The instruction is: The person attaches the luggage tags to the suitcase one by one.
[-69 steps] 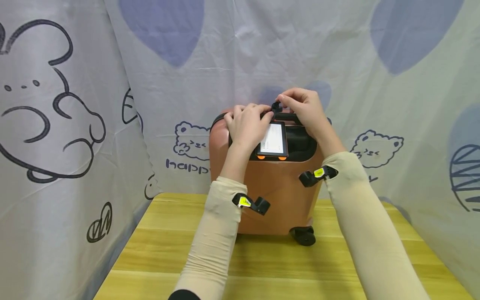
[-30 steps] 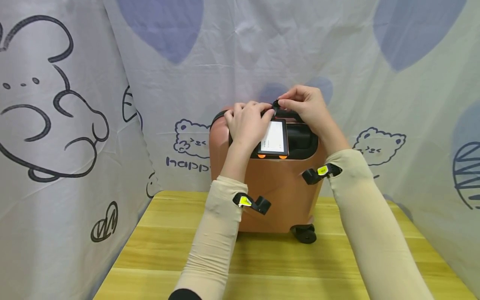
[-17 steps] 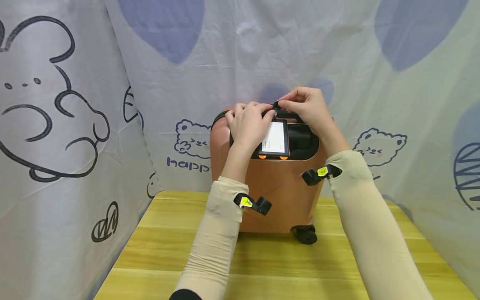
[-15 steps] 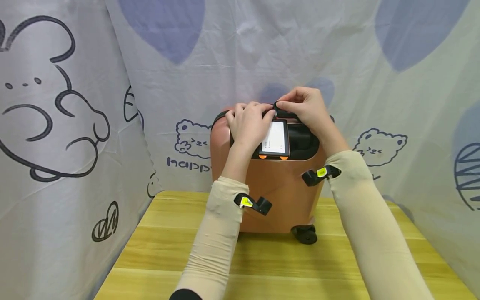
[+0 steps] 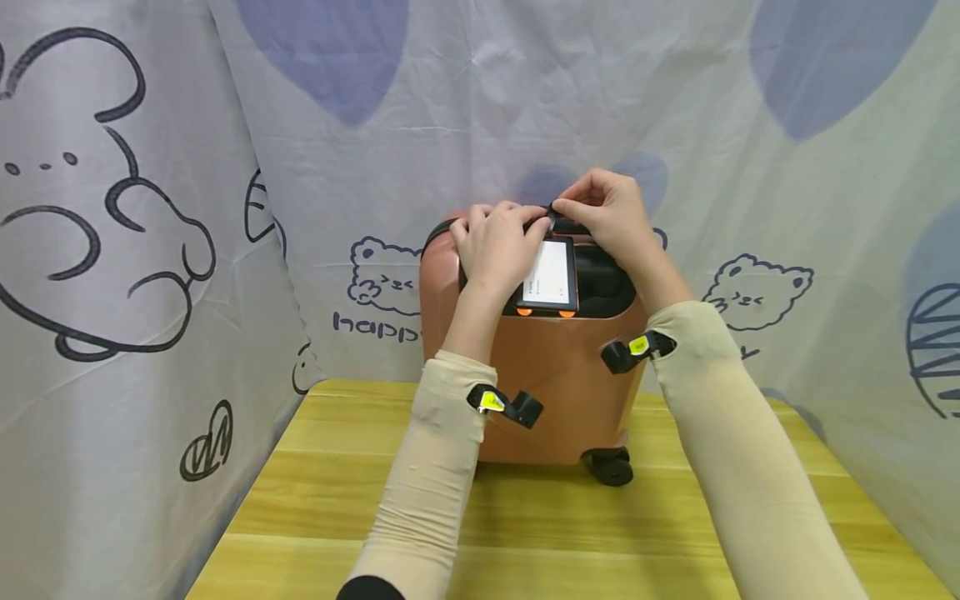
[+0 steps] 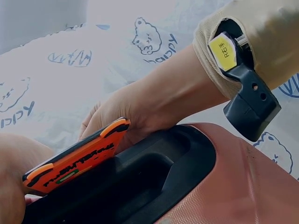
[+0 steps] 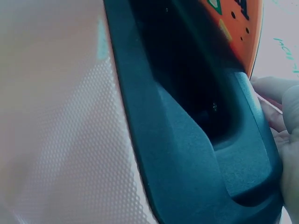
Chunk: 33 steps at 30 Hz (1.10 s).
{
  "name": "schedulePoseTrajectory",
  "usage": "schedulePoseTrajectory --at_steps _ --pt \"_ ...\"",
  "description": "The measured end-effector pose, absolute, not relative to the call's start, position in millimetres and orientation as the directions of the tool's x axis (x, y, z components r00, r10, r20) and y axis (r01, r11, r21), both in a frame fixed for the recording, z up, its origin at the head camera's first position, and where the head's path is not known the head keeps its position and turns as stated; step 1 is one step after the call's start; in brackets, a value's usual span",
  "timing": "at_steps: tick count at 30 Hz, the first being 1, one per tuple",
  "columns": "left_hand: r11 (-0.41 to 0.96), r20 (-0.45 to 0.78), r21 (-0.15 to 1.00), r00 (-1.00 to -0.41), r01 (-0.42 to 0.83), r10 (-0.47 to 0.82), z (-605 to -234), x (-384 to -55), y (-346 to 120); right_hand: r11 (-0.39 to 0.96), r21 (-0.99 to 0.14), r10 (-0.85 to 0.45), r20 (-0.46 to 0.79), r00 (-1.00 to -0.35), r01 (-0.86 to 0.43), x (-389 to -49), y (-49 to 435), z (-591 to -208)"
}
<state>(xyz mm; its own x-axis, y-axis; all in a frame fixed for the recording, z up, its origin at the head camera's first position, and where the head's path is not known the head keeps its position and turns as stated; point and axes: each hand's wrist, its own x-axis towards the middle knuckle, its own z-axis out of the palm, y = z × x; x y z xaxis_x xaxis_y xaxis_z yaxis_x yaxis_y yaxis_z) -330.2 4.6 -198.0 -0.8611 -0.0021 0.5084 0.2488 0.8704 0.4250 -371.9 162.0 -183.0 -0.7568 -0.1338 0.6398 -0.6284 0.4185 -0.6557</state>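
Observation:
A luggage tag (image 5: 549,275) with a white card and black frame hangs against the black handle recess of a rose-gold suitcase (image 5: 558,383). Its orange back (image 6: 84,158) shows in the left wrist view. My left hand (image 5: 495,250) lies over the suitcase top, thumb and index finger pinching the base of the tag's black strap (image 5: 552,218). My right hand (image 5: 611,212), just right of it, pinches the strap's upper end between thumb and index finger. The fingertips hide much of the strap. In the right wrist view, the right hand (image 7: 287,109) appears beyond the recess edge.
The suitcase stands upright on a wood-grain table (image 5: 360,508), with a black wheel (image 5: 609,467) at its lower right. A patterned curtain (image 5: 480,100) hangs close behind and along both sides. The black carry handle (image 5: 577,229) runs beneath the right hand.
Both hands have stayed at the strap. The right fingertips have shifted slightly, and the bulky black strap loop between the hands now shows as a narrower strip. The suitcase has not moved.

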Motion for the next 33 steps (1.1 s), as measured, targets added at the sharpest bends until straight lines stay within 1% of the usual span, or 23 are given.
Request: schedulePoseTrajectory --at_steps 6,15,19,27,33 --pt "0.872 0.51 0.423 -0.86 0.247 -0.004 -198.1 -329.9 4.1 0.41 -0.664 -0.171 0.618 -0.768 -0.625 -371.6 162.0 -181.5" --pt "0.868 0.514 0.425 -0.858 0.255 0.001 -198.7 -329.1 3.3 0.343 -0.737 -0.257 0.524 -0.812 -0.583 -369.1 166.6 -176.9" --pt "0.867 0.511 0.428 -0.859 0.255 0.0 -199.6 -328.6 3.1 0.361 -0.738 -0.269 0.503 -0.821 -0.57 -370.0 169.4 -176.2" --pt "0.866 0.509 0.429 -0.861 0.256 0.003 -198.7 -328.8 3.9 0.439 -0.729 -0.278 0.446 -0.851 -0.525 -368.2 170.8 -171.7" --pt "0.851 0.525 0.449 -0.851 0.273 -0.004 -200.4 -330.6 4.2 0.448 -0.728 -0.279 0.437 -0.855 -0.518 -367.7 170.4 -169.8"
